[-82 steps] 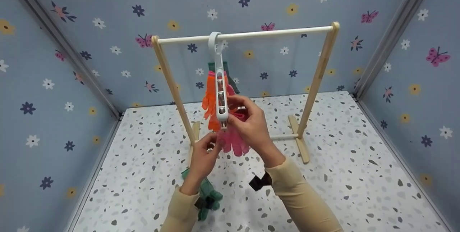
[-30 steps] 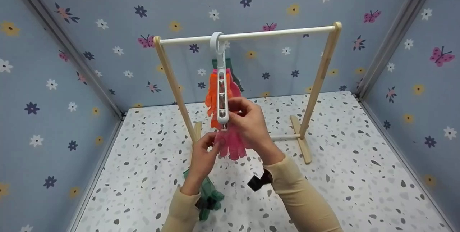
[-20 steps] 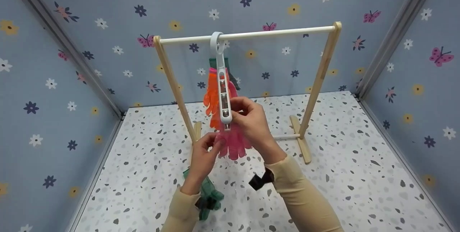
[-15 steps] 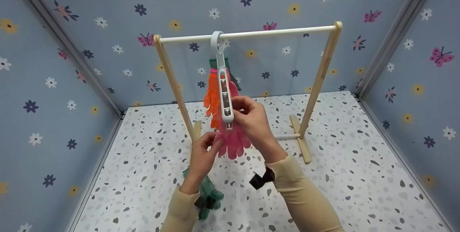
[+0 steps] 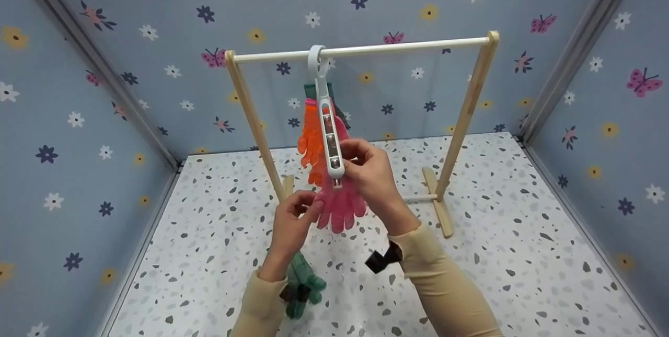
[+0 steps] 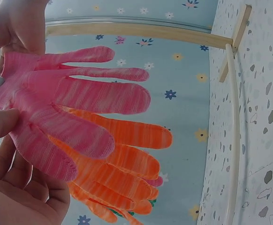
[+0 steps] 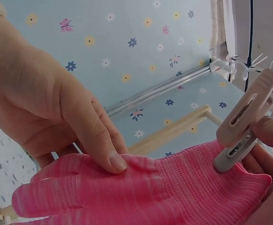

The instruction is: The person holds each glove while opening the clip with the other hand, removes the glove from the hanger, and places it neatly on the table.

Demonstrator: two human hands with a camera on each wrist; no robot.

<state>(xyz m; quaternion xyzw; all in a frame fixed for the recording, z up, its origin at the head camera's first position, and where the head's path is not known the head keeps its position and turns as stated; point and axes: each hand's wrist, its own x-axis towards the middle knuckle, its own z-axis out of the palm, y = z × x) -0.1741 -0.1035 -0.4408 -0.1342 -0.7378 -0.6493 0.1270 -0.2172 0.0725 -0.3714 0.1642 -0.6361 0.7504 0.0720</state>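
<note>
A pink knitted glove [image 5: 338, 210] hangs fingers down from the clip [image 7: 235, 152] at the near end of a white hanger [image 5: 336, 171]. My left hand [image 5: 293, 222] pinches the glove's side, its thumb [image 6: 4, 123] on the front. Beside the clip, my right hand [image 5: 375, 180] holds the cuff between thumb and fingers; that grip is partly hidden. The clip's tip lies on the cuff in the right wrist view. Orange gloves [image 5: 310, 130] hang behind, with another pink glove [image 5: 341, 127] and a green glove [image 5: 310, 89] farther back.
The hanger's hook loops over the white bar [image 5: 402, 47] of a wooden rack [image 5: 466, 102]. A green glove [image 5: 303, 279] lies on the speckled surface [image 5: 502, 253], partly behind my left forearm. Flowered panels [image 5: 172, 28] stand on three sides.
The hanger's near end and the pink glove have swung slightly right, along with my right hand. The glove's fingers now show more fully spread. Both hands keep their hold.
</note>
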